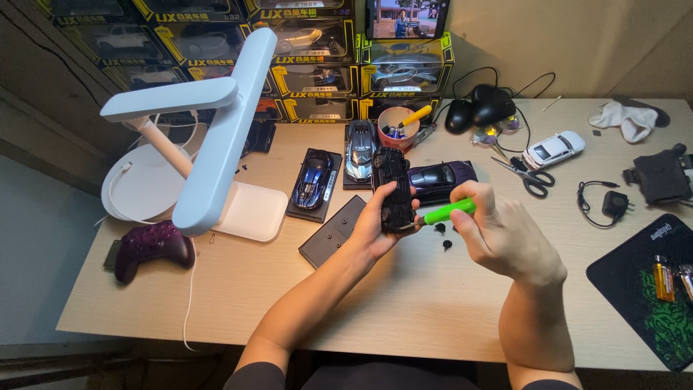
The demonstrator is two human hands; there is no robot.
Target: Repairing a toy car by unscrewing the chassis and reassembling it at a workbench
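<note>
My left hand (pixel 370 230) grips a black model car (pixel 391 189) held upside down above the desk, its underside facing me. My right hand (pixel 502 235) holds a green-handled screwdriver (pixel 447 211) whose tip touches the car's underside near its lower end. Two small black parts (pixel 444 236) lie on the desk just below the tool. A purple model car (pixel 442 179) sits right behind my hands. A flat black display base (pixel 332 231) lies to the left of my left wrist.
A white desk lamp (pixel 216 123) stands at left, a dark game controller (pixel 151 247) by it. Blue (pixel 312 180) and silver-blue (pixel 361 148) model cars sit on bases behind. Scissors (pixel 525 173), a white model car (pixel 554 149), a cup of tools (pixel 398 126), boxed cars (pixel 317 50), a mouse pad (pixel 650 289).
</note>
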